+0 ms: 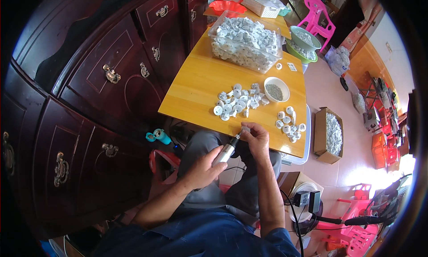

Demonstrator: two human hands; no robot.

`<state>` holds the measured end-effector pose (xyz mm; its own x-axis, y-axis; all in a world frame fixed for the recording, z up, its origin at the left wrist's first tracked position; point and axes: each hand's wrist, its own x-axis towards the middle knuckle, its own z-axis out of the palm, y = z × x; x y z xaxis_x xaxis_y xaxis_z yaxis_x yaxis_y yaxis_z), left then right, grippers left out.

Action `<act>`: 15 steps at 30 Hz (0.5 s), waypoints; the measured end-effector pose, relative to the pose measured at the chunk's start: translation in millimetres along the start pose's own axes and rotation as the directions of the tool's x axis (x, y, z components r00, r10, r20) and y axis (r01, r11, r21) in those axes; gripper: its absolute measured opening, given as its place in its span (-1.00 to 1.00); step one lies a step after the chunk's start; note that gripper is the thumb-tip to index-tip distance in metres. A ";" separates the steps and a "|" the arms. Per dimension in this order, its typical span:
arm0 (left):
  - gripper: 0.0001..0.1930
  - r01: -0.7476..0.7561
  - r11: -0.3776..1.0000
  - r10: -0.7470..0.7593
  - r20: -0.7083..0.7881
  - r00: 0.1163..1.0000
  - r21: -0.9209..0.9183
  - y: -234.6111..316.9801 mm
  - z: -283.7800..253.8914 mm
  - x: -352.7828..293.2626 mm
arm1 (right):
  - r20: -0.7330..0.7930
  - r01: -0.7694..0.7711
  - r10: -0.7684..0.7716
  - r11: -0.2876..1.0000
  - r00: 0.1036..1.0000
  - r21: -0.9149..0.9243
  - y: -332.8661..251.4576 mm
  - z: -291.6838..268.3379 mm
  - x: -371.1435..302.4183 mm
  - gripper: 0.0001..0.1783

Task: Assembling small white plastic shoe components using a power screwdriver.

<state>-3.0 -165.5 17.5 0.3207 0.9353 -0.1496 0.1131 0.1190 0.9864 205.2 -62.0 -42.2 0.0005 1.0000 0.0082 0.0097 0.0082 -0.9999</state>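
Note:
My left hand (203,168) is wrapped round a silver electric screwdriver (225,153), whose black tip points up and to the right. Between the fingers of my right hand (257,138), I pinch a small white plastic part (245,129) against that tip, at the table's near edge. Most of the part is hidden by my fingers. On the yellow table (191,85) just beyond lies a loose pile of white round plastic parts (239,101). A white bowl (277,89) of small grey metal pieces stands beside it. A smaller group of white parts (290,123) sits to the right.
A clear bin (245,43) heaped with white parts stands at the table's far end. Dark wooden cabinets (111,92) line the left. On the floor at right are a cardboard box (328,135) of white parts and pink chairs (316,18). Black cables (292,203) hang near my right forearm.

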 end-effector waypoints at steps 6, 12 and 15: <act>-0.49 0.024 0.979 -0.018 0.032 0.999 -0.201 -8.3 0.4 2.5 | 0.063 0.010 -0.009 1.000 0.998 -0.003 4.9 -4.1 -1.0 -0.77; -0.49 0.031 0.981 -0.025 0.039 0.999 -0.192 -2.5 -0.8 2.4 | 0.061 0.030 -0.027 0.998 0.998 -0.052 6.1 -2.3 -0.8 -0.78; -0.48 0.057 0.980 -0.048 0.052 0.998 -0.189 0.4 -2.4 2.1 | 0.008 0.019 -0.019 1.000 1.000 -0.009 2.5 3.2 -2.5 -0.77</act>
<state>-4.6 -162.7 17.7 0.3629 0.9101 -0.2003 -0.0482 0.2330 0.9713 202.0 -64.4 -44.7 -0.0074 0.9996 0.0273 0.0187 0.0274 -0.9994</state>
